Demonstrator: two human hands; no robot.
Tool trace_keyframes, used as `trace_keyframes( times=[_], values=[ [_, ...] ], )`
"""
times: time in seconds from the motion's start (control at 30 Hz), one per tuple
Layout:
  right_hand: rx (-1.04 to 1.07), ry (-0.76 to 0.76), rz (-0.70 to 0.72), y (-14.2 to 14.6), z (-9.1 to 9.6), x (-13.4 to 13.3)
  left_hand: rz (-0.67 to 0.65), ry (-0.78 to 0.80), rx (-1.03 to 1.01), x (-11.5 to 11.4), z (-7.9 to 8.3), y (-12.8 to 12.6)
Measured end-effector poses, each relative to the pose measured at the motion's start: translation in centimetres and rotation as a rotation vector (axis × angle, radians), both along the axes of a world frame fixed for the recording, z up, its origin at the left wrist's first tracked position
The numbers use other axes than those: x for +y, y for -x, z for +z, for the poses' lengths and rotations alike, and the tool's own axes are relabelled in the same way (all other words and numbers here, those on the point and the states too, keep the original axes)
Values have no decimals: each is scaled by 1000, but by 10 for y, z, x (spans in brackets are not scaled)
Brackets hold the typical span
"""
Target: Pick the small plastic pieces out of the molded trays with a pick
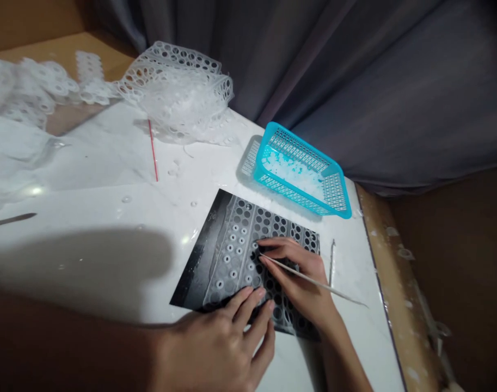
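**Left hand flat on the sheet, right hand on the tool; looks partway through**

Your left hand (224,337), closest to camera, lies with fingers slightly spread on the near edge of the perforated sheet (245,269); nothing visible gripped. Sheet sits on the black board (195,256), mid-table. Your right hand (301,272) pinches a slim tool (313,280), tip down at the circles.

Status: left-hand columns show white rings (220,283) with dark centres; top of those columns and most columns further right show plain dark circles. I'd call it partial. Can't tell if rings are being set or lifted, so can't say which area is done. Circles under your hands hidden. Blue basket (345,204) beyond the board holds white bits (293,169).
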State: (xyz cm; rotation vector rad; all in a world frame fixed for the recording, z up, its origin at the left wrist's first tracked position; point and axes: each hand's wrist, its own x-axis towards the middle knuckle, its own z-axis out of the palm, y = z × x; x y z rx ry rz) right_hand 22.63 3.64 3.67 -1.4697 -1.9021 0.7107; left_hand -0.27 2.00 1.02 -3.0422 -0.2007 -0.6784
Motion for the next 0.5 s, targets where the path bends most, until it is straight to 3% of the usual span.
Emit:
trace_keyframes(
  times=[0.23,0.5],
  values=[
    [-68,-37,63,1,0,1,-2,14,-10,0,-1,-1],
    [-273,-48,155,6,12,0,8,11,-19,0,0,-1]
  ],
)
